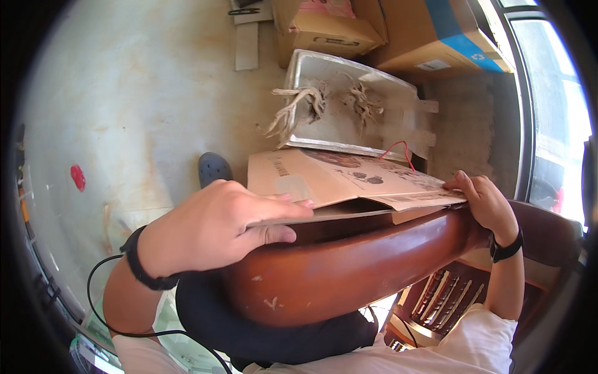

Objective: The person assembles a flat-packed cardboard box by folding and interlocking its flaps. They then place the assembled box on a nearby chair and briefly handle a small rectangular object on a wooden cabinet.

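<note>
A flattened brown cardboard box [349,177], with dark printed pictures on its face, stands slanted in front of me. My left hand [218,224] grips its near edge at the left, fingers lying over it and thumb below. At the right end of that edge, my right hand [486,202] is closed on the cardboard, thumb side up, some fingers hidden behind the palm. Between the cardboard and my body lies a glossy reddish-brown curved wooden piece [342,271], scuffed at its left end, resting over my dark-clothed leg. Both wrists wear black bands.
Beyond the cardboard stands a whitish rectangular trough [398,90] holding dry branching driftwood [302,106]. Larger cardboard boxes [336,40] are behind it. A dark clog [213,168] and a red scrap [78,177] are on the floor. A black cable [93,293] loops past my left arm.
</note>
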A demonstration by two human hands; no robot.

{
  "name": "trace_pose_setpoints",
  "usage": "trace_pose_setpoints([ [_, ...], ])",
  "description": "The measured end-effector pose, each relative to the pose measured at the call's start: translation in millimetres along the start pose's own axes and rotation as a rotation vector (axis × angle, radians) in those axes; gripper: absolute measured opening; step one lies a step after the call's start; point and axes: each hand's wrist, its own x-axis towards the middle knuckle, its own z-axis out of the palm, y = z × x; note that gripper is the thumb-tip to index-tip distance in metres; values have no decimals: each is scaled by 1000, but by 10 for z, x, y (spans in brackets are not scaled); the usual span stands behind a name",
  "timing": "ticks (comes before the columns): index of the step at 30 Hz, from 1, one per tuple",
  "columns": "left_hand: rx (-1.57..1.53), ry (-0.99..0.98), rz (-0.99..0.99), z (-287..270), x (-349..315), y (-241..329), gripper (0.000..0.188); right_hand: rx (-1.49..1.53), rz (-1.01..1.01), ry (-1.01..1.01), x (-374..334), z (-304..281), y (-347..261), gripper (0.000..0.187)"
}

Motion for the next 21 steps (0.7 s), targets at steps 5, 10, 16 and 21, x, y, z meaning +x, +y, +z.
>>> trace_pose_setpoints([
  [5,144,212,156,185,-240,-151,46,13,-127,196,-173,107,-84,42],
  [10,309,631,-116,461,-1181,143,45,-126,-11,164,-289,-11,89,34],
  [16,388,912,-316,1579,-2609,212,30,-170,-374,523,-624,176,354,44],
  [21,384,1261,-465,2712,-3608,183,24,-308,-892,656,-1197,638,-738,30],
])
